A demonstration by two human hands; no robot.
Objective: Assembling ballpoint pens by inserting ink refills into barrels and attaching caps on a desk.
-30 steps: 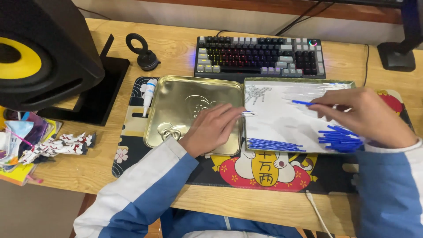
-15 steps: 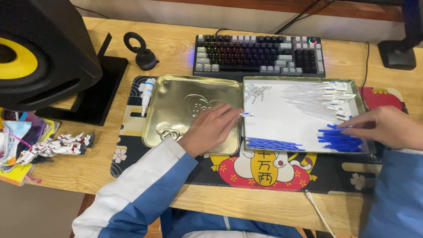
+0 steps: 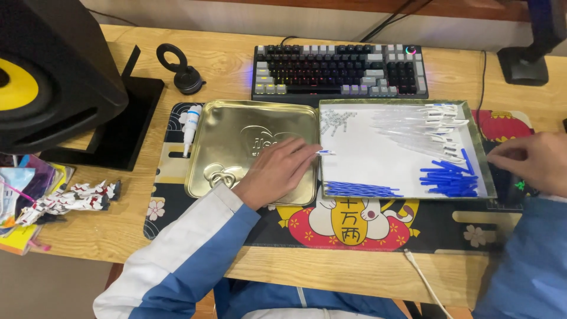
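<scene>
My left hand (image 3: 277,171) rests on a gold tin lid (image 3: 236,142), and its fingertips pinch a small blue-and-white piece (image 3: 325,152) at the left edge of a white-lined tin tray (image 3: 378,159). The tray holds clear pen barrels (image 3: 419,127), a pile of blue caps (image 3: 449,180), thin blue rods (image 3: 360,189) and small grey bits (image 3: 336,118). My right hand (image 3: 528,162) lies just right of the tray with its fingers curled. I cannot see whether it holds anything.
A patterned desk mat (image 3: 348,227) lies under the lid and tray. Behind them is a lit keyboard (image 3: 339,68). At the left are a black speaker (image 3: 53,71), a small white tube (image 3: 191,125), a black ring stand (image 3: 180,68) and a toy figure (image 3: 65,198). A white cable (image 3: 425,280) runs off the front edge.
My right hand went from the middle of the tray down to the blue caps, then off the tray to its right side. The left hand has stayed in place.
</scene>
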